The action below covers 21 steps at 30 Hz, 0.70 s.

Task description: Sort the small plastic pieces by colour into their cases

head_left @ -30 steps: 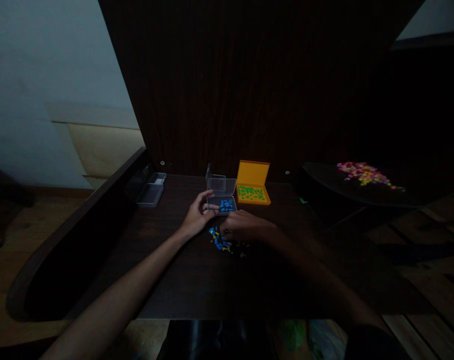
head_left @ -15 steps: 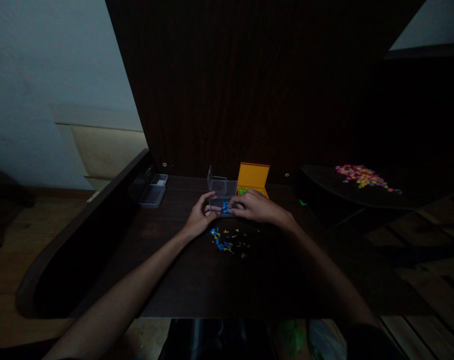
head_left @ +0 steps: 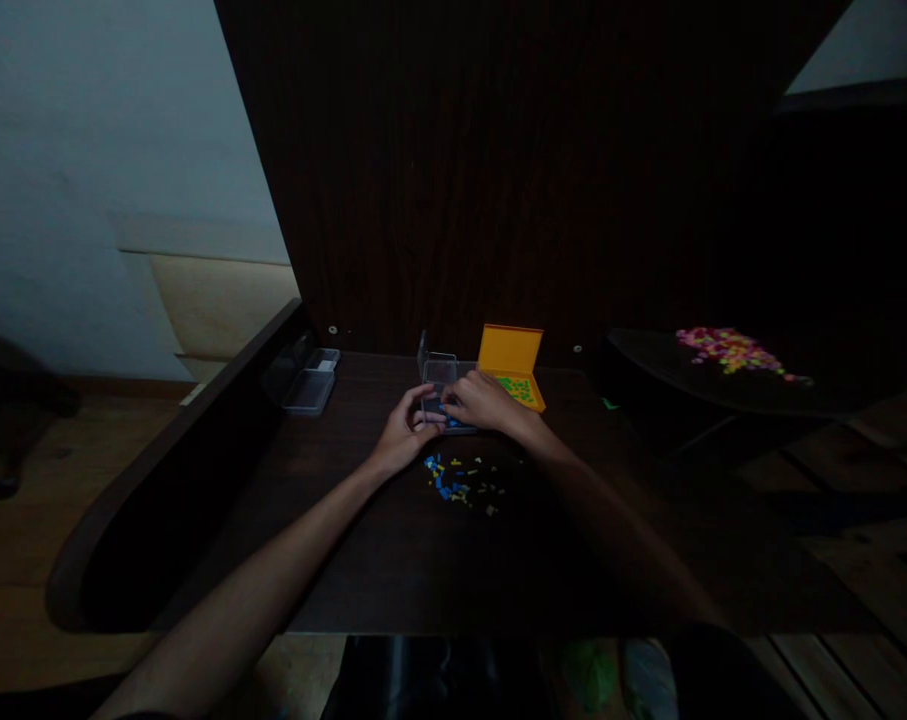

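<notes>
My left hand (head_left: 406, 430) is closed around the left side of a clear plastic box (head_left: 465, 431), thumb at the near edge. Small blue bricks (head_left: 453, 423) lie inside it, partly covered by my other hand. Reaching in from the right, my right hand (head_left: 484, 402) has its fingertips pinched together over the box, with a bit of blue at their tips. Just nearer to me, a loose scatter of small blue, yellow and pale bricks (head_left: 443, 490) lies on the dark table (head_left: 378, 560).
Behind my right hand stands an open yellow box (head_left: 510, 350) with green pieces (head_left: 516, 388). An open clear case (head_left: 310, 391) lies at the left by the raised side panel (head_left: 175, 460). Pink and yellow pieces (head_left: 734, 352) are heaped on a dark surface at the right.
My right hand has moved left within the clear box, covering more of the blue bricks and uncovering the green pieces in the yellow box. My left hand keeps its hold.
</notes>
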{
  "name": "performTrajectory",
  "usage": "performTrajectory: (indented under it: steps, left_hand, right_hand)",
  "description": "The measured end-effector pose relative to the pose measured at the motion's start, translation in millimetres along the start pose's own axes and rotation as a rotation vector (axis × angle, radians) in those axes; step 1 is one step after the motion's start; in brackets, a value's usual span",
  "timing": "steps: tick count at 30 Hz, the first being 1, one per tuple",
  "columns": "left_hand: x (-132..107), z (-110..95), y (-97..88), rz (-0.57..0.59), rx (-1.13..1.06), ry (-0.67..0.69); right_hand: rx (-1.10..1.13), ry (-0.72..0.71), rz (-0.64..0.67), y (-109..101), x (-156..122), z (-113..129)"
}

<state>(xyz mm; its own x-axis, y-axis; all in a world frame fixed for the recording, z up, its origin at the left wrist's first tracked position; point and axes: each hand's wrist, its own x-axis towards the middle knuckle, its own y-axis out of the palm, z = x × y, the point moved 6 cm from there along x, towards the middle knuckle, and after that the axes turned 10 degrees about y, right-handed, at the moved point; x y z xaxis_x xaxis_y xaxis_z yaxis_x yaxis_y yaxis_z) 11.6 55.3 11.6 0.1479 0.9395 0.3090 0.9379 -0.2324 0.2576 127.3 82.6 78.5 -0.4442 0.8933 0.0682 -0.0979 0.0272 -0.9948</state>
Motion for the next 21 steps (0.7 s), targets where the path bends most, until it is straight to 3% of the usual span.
performTrajectory:
  steps: [5,10,15,21]
  left_hand:
    - [0,0,-0.8,0.000,-0.004,-0.004]
    - [0,1,-2.2,-0.010,0.014,-0.009]
    - [0,-1,-1.7,0.007,0.045,0.000]
    - [0,-5,-3.7,-0.003,0.079,0.021]
  right_hand:
    - [0.062,0.014,-0.015,-13,-10,-10]
    - [0.272,-0.040,0.020,-23,-40,-21]
    - [0.351,-0.077,0.148,2,-73,-11]
    - [0.272,-0.064,0.226,25,-80,4]
